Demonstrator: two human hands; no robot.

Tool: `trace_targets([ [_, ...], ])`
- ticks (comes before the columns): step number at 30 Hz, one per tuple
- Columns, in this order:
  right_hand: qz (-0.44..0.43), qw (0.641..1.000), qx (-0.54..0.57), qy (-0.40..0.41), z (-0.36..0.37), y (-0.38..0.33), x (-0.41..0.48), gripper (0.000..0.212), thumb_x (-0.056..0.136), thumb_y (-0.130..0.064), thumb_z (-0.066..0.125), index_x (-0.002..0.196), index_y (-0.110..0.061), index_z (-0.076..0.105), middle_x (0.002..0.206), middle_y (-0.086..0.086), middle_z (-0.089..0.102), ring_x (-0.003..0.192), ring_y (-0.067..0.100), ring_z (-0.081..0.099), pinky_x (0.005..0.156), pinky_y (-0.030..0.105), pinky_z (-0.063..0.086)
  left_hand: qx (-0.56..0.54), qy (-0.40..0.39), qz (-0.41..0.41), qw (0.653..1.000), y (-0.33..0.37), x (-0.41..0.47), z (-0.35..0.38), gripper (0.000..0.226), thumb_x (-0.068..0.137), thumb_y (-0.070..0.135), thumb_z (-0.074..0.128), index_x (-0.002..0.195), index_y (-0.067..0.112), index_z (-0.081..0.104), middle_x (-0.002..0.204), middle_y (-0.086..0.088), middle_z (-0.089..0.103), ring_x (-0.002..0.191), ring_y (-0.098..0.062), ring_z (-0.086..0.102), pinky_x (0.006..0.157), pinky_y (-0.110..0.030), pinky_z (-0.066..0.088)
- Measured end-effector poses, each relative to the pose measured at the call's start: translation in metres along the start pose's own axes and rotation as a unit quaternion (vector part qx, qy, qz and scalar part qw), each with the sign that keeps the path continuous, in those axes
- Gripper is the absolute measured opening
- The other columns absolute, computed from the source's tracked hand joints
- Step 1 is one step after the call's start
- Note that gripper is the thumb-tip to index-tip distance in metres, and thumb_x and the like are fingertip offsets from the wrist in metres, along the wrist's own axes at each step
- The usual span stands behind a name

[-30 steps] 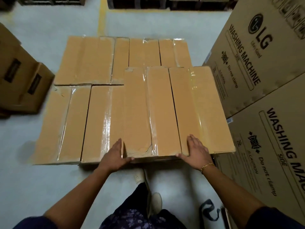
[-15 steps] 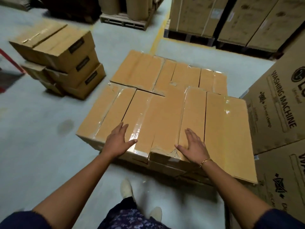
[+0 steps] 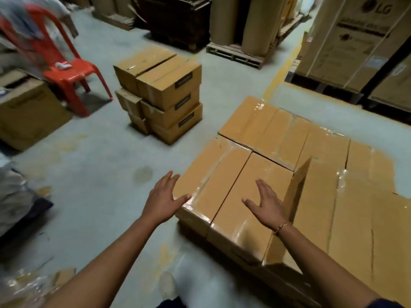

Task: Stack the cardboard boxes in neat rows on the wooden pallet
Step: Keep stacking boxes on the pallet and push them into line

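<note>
Cardboard boxes meet left hand and, seemingly, right hand.

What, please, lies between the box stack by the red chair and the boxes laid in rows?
Bare grey floor separates the stack from those rows; head view.

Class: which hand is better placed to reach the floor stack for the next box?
Left hand, likely: open, at the edge of the pallet boxes nearest the floor stack; right hand is over them.

Grey concrete floor, red chair
</note>
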State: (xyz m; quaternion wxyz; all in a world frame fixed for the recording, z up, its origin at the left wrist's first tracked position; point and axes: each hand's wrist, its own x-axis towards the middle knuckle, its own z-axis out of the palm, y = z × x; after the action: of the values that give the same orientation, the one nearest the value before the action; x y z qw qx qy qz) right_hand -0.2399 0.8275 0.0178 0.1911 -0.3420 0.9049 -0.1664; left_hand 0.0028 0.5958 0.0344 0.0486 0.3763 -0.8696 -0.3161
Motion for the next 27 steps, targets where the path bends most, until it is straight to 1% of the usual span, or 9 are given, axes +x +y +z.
trace_targets([
  [4,-0.022,0.999,0.042,-0.004,0.026,-0.086,0.047,0.086,0.094,-0.062,0.055,0.162,-0.024,0.018,0.169,-0.003,0.017,0.154,0.02,0.019,0.122,0.049,0.026,-0.001,0.019,-0.032,0.999,-0.061,0.03,-0.066,0.078,0.092,0.06,0.065,0.158,0.028,0.037,0.17,0.004,0.022,0.154,-0.02,0.022,0.121,-0.044,0.027],
  [6,-0.036,0.997,0.061,-0.009,0.037,-0.127,0.07,0.086,0.094,-0.062,0.056,0.162,-0.024,0.019,0.169,-0.004,0.018,0.154,0.019,0.019,0.122,0.048,0.026,0.0,0.032,-0.046,0.998,-0.091,0.047,-0.097,0.077,0.092,0.061,0.064,0.157,0.028,0.038,0.169,0.004,0.024,0.154,-0.02,0.023,0.121,-0.044,0.027],
  [11,-0.077,0.994,0.069,-0.029,0.056,-0.202,0.131,0.086,0.093,-0.062,0.056,0.161,-0.026,0.019,0.168,-0.006,0.019,0.154,0.017,0.02,0.122,0.048,0.027,-0.002,0.058,-0.067,0.996,-0.147,0.094,-0.153,0.075,0.093,0.06,0.064,0.156,0.029,0.039,0.167,0.004,0.029,0.153,-0.019,0.025,0.119,-0.042,0.028],
  [15,-0.079,0.994,0.07,-0.028,0.063,-0.248,0.191,0.084,0.094,-0.063,0.055,0.161,-0.025,0.021,0.168,-0.005,0.021,0.153,0.018,0.022,0.121,0.048,0.028,-0.006,0.067,-0.073,0.995,-0.176,0.142,-0.184,0.074,0.093,0.057,0.066,0.156,0.027,0.041,0.167,0.003,0.031,0.153,-0.019,0.026,0.119,-0.041,0.027],
  [20,-0.096,0.992,0.076,-0.032,0.066,-0.304,0.276,0.083,0.094,-0.061,0.056,0.16,-0.022,0.025,0.166,-0.002,0.026,0.152,0.02,0.025,0.12,0.047,0.029,-0.014,0.081,-0.089,0.993,-0.205,0.213,-0.226,0.073,0.095,0.057,0.063,0.157,0.027,0.039,0.167,0.003,0.03,0.153,-0.018,0.025,0.12,-0.041,0.025],
  [24,-0.115,0.99,0.071,-0.041,0.062,-0.351,0.342,0.083,0.094,-0.063,0.055,0.16,-0.021,0.026,0.166,0.0,0.028,0.151,0.021,0.028,0.12,0.046,0.031,-0.038,0.096,-0.101,0.99,-0.222,0.267,-0.261,0.071,0.096,0.058,0.059,0.156,0.026,0.04,0.164,0.003,0.036,0.15,-0.019,0.032,0.119,-0.041,0.03],
  [27,-0.123,0.988,0.078,-0.044,0.06,-0.384,0.382,0.082,0.095,-0.059,0.058,0.159,-0.018,0.028,0.165,0.002,0.03,0.151,0.021,0.028,0.12,0.043,0.03,-0.059,0.099,-0.105,0.988,-0.236,0.306,-0.283,0.07,0.097,0.061,0.056,0.156,0.027,0.04,0.162,0.002,0.039,0.148,-0.02,0.036,0.118,-0.041,0.034],
])
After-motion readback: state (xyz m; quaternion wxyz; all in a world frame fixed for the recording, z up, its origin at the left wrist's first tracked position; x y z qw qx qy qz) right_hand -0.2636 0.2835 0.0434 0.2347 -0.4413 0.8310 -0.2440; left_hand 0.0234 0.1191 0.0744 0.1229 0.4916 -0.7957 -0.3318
